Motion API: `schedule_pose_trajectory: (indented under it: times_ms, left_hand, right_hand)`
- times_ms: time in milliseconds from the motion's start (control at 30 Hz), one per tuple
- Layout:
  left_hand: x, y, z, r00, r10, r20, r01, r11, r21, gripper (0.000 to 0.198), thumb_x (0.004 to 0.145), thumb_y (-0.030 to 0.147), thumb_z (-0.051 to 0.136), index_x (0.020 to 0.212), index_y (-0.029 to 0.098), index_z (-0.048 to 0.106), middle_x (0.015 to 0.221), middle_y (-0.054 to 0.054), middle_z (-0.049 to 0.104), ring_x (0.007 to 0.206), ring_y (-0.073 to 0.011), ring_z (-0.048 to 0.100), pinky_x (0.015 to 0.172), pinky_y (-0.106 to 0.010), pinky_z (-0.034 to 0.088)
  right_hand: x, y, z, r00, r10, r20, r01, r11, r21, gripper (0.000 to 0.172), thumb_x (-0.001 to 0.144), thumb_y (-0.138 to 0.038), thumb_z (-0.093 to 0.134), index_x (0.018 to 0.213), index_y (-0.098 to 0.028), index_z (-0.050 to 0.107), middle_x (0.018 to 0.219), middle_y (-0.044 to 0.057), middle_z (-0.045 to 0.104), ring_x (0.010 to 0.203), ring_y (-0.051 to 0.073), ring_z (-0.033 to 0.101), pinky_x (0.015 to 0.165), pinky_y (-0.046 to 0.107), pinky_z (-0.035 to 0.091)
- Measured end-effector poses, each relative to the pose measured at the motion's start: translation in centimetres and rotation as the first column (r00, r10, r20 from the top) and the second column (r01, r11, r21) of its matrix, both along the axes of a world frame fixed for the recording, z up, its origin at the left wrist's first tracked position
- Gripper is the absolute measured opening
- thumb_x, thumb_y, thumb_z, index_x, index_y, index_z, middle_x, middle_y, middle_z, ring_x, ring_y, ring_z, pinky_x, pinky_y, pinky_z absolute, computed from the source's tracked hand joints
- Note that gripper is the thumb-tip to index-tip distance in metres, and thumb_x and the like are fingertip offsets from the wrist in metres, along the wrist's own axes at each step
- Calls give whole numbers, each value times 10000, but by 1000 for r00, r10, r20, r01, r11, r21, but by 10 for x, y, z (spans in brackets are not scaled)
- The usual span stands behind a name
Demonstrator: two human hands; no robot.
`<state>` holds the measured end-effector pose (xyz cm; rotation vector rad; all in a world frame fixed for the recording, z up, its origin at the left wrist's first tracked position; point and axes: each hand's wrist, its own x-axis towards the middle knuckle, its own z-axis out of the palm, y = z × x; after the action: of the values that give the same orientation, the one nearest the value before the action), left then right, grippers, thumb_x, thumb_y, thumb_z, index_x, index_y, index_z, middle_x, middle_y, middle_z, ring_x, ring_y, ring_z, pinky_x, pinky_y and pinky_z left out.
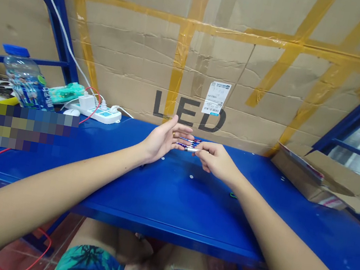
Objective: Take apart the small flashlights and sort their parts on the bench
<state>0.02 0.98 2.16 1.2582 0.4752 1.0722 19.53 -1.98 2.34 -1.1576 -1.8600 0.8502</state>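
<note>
Two hands: my left hand [161, 141] and right hand [215, 160], raised over the blue shelf [170, 193].
Left grip: open, fingers spread, tips right by the sticks; can't tell if touching.
Right grip: closed, my fingertips [203, 147] pinching the sticks.
Thing: several thin striped sticks [188, 143], blue and red, between my hands, above the shelf.
Rest: power strip [98, 114] with white plugs, water bottle [26, 84], mouse [72, 112] back left; flattened carton [314, 176] on the right; taped cardboard wall [214, 53] printed LED behind.
</note>
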Motion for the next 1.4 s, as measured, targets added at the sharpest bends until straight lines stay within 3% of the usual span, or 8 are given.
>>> schedule_pose_trajectory:
  times_ms: [233,533,900,1400]
  left_hand:
    - [1,0,-1,1000,8,-17,-7,1000,7,633,889,691,454,1041,124,691,1073,-171,708,987,-272,656,797,-357,496]
    - [1,1,-2,1000,11,-18,-11,1000,12,639,882,693,462,1040,120,695,1075,-175,711,1004,-289,657,813,-372,492]
    - [2,2,-4,999,7,-34,-6,1000,21,626,878,694,467,1025,131,697,1065,-169,714,1013,-292,658,841,-386,493]
    - [1,2,-3,1000,-13,-22,13,1000,6,616,879,686,476,1014,124,689,1033,-169,712,958,-277,669,814,-373,493]
  right_hand:
    - [1,0,-1,998,-9,-60,6,999,-41,146,759,-310,559,700,-180,590,473,-70,386,396,81,355,402,248,324]
    - [-1,-2,1,1000,-5,-14,5,999,-32,160,764,-301,534,684,-177,596,463,-67,398,392,86,360,413,255,316]
    - [0,-1,1,998,44,35,-46,998,51,181,789,-296,508,680,-178,591,474,-59,412,451,98,380,489,261,300]
    - [-2,-3,1,995,20,102,-30,995,93,192,786,-309,530,685,-167,611,485,-55,432,472,98,394,511,259,298]
